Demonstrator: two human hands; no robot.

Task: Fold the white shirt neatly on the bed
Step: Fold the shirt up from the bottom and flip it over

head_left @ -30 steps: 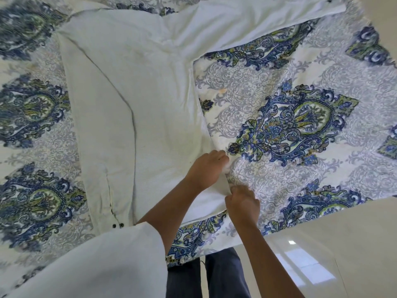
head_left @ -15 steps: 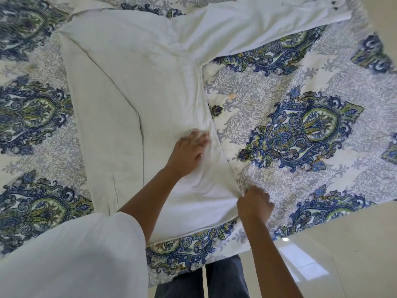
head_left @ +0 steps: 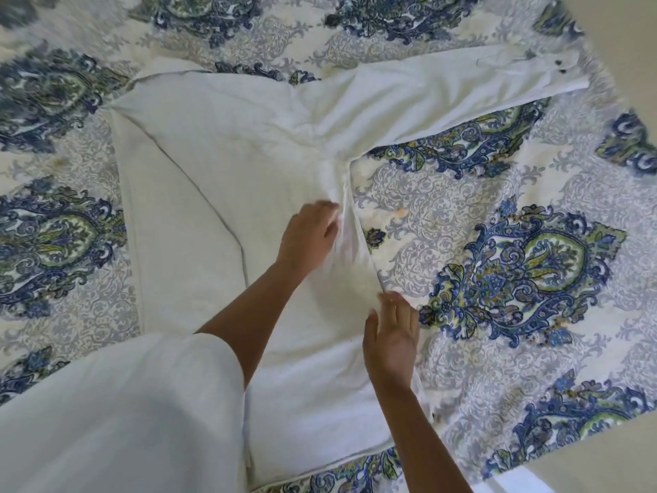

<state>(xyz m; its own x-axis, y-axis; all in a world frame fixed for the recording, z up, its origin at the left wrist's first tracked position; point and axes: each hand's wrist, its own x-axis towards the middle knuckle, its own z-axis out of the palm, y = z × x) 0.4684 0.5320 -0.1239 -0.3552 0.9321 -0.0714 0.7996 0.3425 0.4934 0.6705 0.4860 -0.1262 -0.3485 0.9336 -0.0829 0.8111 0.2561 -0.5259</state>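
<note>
1. Curling over the side edge of the white shirt, the fingers of the left hand are seen pinching a bunch of fabric, which is drawn into creases just beyond the fingertips.
2. The fingers of the right hand are held nearly straight and close together, with the thumb set a little apart. The hand is laid palm down on the same side edge, nearer the hem, and nothing is gripped by it.
3. Two hands are counted. They are placed near each other along that edge, the left one further up the shirt.
4. One white shirt is counted. It is spread on the bed, with its hem toward the near edge of the bed and its shoulders away from the viewer.
5. Two sleeves are counted on the shirt. The folded sleeve is laid down over the body on the left of the view. The outstretched sleeve is run toward the far right, where its cuff is seen with two dark buttons.
6. The bed is covered by a patterned sheet, white with blue and green medallions.
7. A pale floor is shown beyond the bed's corner at the lower right, and the person's own white sleeve fills the lower left.
</note>
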